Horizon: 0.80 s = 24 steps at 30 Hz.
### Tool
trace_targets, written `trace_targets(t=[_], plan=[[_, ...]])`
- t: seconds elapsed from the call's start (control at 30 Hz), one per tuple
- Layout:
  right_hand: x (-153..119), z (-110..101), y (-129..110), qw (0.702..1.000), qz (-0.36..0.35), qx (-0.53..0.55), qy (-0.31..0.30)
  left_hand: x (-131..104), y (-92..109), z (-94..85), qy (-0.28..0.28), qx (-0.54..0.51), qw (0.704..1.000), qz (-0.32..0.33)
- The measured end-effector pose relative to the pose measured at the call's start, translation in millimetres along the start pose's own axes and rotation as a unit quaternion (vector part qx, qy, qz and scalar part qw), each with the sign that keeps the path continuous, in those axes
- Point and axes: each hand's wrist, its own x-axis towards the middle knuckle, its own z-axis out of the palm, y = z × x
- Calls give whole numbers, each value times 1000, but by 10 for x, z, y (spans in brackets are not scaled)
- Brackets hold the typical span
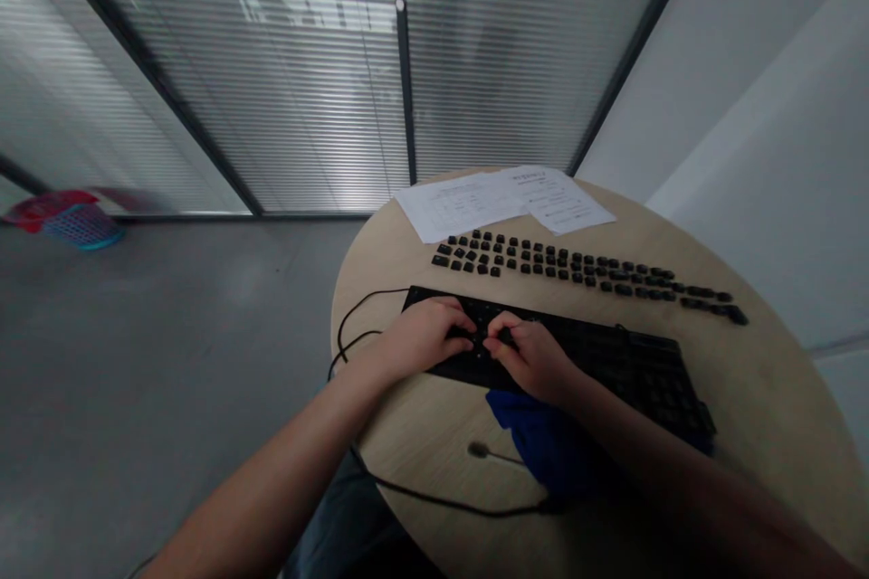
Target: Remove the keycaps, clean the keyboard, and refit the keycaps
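Observation:
A black keyboard (597,339) lies slanted across the round wooden table. My left hand (431,333) bears on its left part, fingers curled down and thumb near the index finger, gripping at the keys. Just to the right, my right hand (533,355) has thumb and index finger pinched together low over the keyboard. Something small and dark shows at that pinch; I cannot make out what it is. Behind the keyboard, loose black keycaps (536,270) stand in several rows. A blue cloth (543,439) lies under my right forearm, and a small brush (479,450) is beside it.
Printed sheets of paper (468,204) lie at the table's far edge. A black cable (353,312) loops at the left edge, and another cable (448,502) runs along the front. A red and blue basket (81,224) stands on the floor by the glass wall with blinds.

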Motion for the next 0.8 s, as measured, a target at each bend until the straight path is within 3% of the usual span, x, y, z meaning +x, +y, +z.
trace_targets(t=[0.2,0.33,0.47,0.6,0.7,0.8], plan=[[-30,37,62,990,44,116,69,7,71,-6,18,-3,1000,-5],[-11,-73,19,988,43,101,108,93,61,-148,40,7,998,-54],[54,-454,31,970,96,125,184,465,29,-313,79,13,995,-65],[88,-811,88,949,119,138,256,1023,20,-202,109,89,989,-44],[79,-875,107,952,121,127,252,1321,-4,-31,93,144,984,-49],[69,-839,111,960,121,100,231,1443,-58,64,78,158,983,-52]])
